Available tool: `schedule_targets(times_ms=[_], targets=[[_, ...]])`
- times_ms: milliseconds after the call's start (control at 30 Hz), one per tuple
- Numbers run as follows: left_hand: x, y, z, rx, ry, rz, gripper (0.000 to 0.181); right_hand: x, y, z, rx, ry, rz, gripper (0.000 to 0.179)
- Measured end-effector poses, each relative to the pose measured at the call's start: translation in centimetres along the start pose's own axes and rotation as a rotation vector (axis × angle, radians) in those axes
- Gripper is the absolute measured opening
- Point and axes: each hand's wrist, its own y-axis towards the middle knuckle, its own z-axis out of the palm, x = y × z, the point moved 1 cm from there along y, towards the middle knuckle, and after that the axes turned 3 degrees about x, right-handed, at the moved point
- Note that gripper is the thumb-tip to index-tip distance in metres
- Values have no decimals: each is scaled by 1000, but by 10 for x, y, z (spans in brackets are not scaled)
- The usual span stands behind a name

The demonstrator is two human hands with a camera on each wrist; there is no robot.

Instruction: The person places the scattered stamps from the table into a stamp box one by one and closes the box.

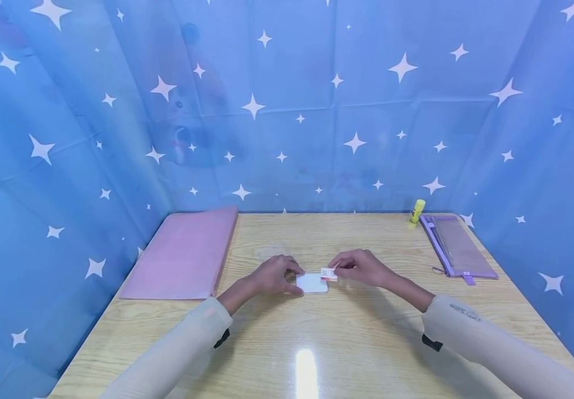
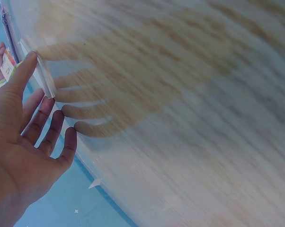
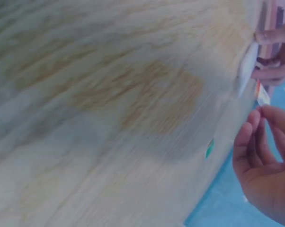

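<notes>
A flat white rectangular piece (image 1: 311,284) with rounded corners lies at the middle of the table. My left hand (image 1: 277,275) holds its left side, thumb and fingertips at opposite edges. In the left wrist view the piece (image 2: 45,78) appears edge-on, with some thickness. From the right, my right hand (image 1: 364,267) pinches a small white printed card (image 1: 328,274) with a reddish strip between thumb and fingertips. The card overlaps the white piece's right end in the head view. Its printed face (image 2: 9,66) also shows red and yellow-green in the left wrist view.
On the left of the wooden table (image 1: 262,343) lies a large pink folder (image 1: 182,255). A yellow glue stick (image 1: 417,212) stands at the back right beside a purple zip pouch (image 1: 459,246). A faint clear sheet (image 1: 273,252) lies behind my left hand. A blue starry curtain (image 1: 307,160) surrounds the table.
</notes>
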Motion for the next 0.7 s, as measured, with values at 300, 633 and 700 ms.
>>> schedule_targets(times_ms=[300, 633, 700], targets=[[3, 0, 0, -1, 1, -3, 54, 9, 18, 9, 45, 46, -14, 15], [4, 2, -2, -6, -3, 13, 53, 6, 32, 25, 41, 16, -20, 15], [4, 2, 0, -3, -7, 23, 53, 4, 34, 31, 48, 15, -2, 15]])
